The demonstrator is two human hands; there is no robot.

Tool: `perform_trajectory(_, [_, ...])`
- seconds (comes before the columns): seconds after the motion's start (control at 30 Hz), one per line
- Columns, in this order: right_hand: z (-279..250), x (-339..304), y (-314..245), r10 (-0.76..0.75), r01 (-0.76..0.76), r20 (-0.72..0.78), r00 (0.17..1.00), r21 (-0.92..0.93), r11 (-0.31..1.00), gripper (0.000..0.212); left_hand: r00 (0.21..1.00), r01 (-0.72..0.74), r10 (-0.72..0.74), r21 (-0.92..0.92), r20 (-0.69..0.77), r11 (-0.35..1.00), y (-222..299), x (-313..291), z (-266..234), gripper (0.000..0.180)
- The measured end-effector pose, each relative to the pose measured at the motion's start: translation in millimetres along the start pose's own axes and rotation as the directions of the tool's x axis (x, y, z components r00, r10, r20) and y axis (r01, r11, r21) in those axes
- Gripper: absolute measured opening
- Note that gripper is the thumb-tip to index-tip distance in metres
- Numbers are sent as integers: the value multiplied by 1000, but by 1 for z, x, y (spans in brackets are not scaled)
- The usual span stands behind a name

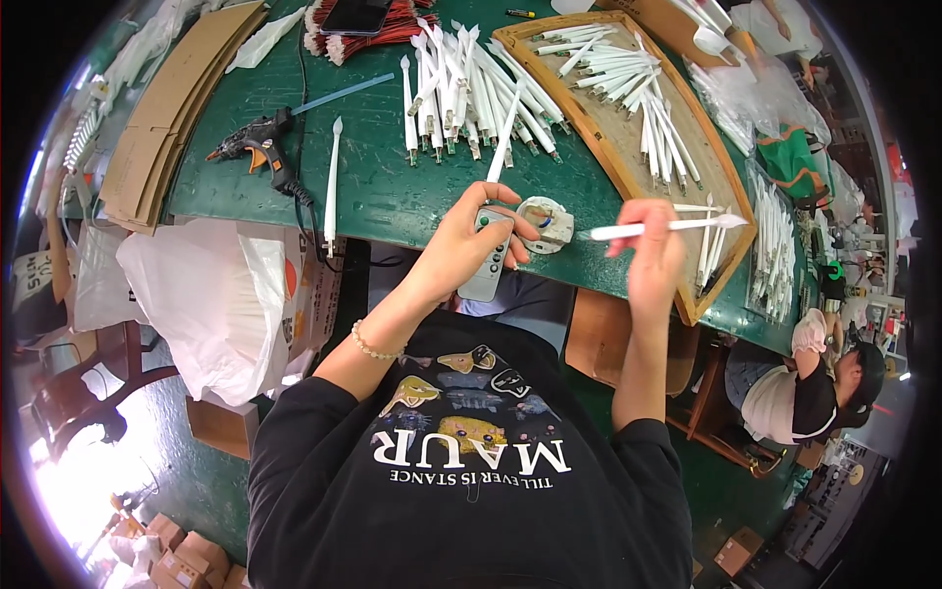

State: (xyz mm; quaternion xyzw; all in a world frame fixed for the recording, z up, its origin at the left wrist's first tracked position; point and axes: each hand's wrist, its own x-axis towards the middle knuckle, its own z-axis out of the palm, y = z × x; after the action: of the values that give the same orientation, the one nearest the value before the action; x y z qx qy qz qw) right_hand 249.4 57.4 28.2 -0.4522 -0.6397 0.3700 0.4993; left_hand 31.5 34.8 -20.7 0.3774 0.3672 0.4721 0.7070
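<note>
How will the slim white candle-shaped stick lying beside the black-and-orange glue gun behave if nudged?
The slim white stick may roll, since its body looks round. It is probably stiff, as it lies straight. Its narrow flame-shaped tip might be fragile if squeezed.

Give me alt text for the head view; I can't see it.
A person's left hand holds a grey remote and a white candle-shaped stick; the right hand holds another stick sideways. On the green table lie a pile of similar sticks, a wood-framed tray of more, and a glue gun.
</note>
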Motion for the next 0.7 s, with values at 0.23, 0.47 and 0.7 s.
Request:
perform_trajectory(0.23, [16, 2, -3, 33, 46, 206, 978, -369, 928, 26, 1000, -5, 5, 6, -12, 1000, 1, -2, 0, 29])
perform_trajectory(0.47, [22, 7, -5, 69, -20, 123, 990, -363, 932, 22, 1000, -1, 1, 1, -1, 1000, 2, -1, 0, 29])
perform_trajectory(0.7, [21, 10, -4, 58, 48, 178, 982, -543, 838, 19, 1000, -18, 18, -3, 11, 1000, -2, 0, -1, 28])
